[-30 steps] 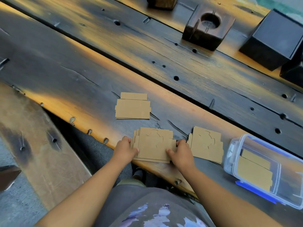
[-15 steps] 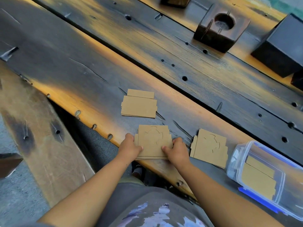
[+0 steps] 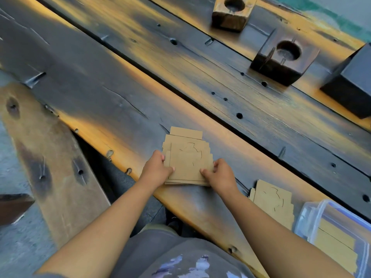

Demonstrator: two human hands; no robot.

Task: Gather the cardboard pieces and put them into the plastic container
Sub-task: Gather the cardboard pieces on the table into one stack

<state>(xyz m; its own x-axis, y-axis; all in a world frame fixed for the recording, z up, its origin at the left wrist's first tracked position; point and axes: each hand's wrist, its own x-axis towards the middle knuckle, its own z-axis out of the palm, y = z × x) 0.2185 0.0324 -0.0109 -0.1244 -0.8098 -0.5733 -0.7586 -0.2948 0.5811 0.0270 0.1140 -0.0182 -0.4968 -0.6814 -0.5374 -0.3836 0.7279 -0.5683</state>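
Note:
A stack of brown cardboard pieces (image 3: 186,163) with curved cut lines is held between both hands near the table's front edge. My left hand (image 3: 158,167) grips its left side and my right hand (image 3: 219,174) grips its right side. The held stack overlaps another cardboard stack (image 3: 185,133), of which only the far edge shows. A third cardboard stack (image 3: 273,201) lies to the right. At the lower right stands the clear plastic container (image 3: 313,213) with blue trim, with cardboard pieces (image 3: 337,239) inside it.
The dark wooden plank table (image 3: 120,93) has holes and cracks. Two wooden blocks with round holes (image 3: 230,13) (image 3: 285,59) and a black box (image 3: 353,81) stand at the back right. A wooden bench (image 3: 52,157) lies at the lower left.
Both hands have slid the held stack forward along the table, up to and over the far stack. The camera view has shifted left, pushing the container toward the right edge.

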